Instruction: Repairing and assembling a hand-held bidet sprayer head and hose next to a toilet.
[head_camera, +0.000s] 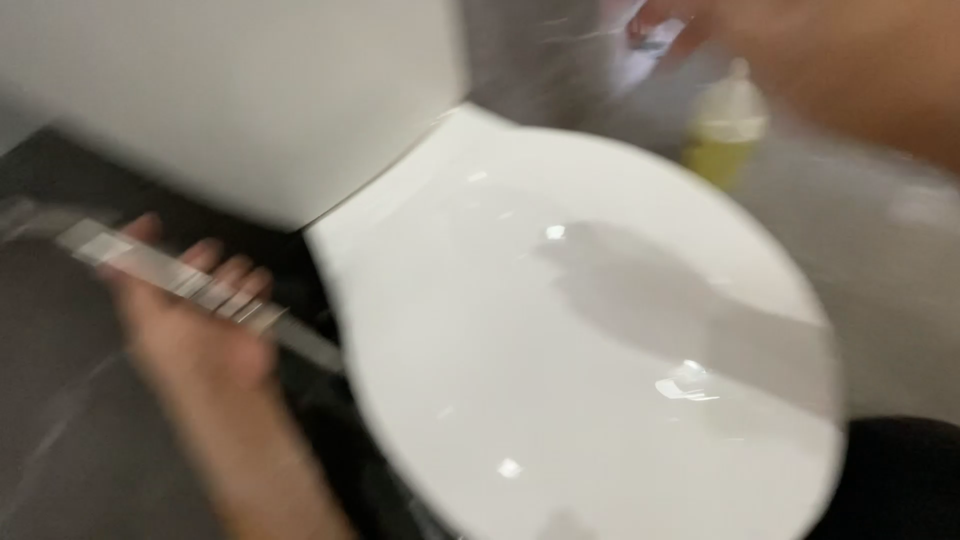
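Left hand (195, 320) is low on the dark side of the toilet, and its fingers (232, 275) are bent around a long flat strip (200, 290). This strip looks thin, stiff and pale grey, with small bands across it, but the picture is blurred and I cannot tell its material. It lies slanted, from the upper left down toward the edge of the toilet lid (580, 330), and its lower end stops just beside that edge. The forearm goes down to the bottom of the view.

Right hand (670, 25) is at the top, near the wall, well apart from the left one. Its fingertips seem pinched on a small pale object (655, 40) with a little red and blue on it. The blur is too strong to say what this object is, or how firmly it is held.

Below that hand stands a small bottle (725, 135) on the grey floor (880, 260); its body is yellow-green and its cap is whitish and cone-shaped.

Between the 2 hands is the closed lid, oval, white, smooth and glossy, with bright reflections and 1 soft shadow on it. Behind the lid is the white cistern (230, 90), a broad box with rounded corners.
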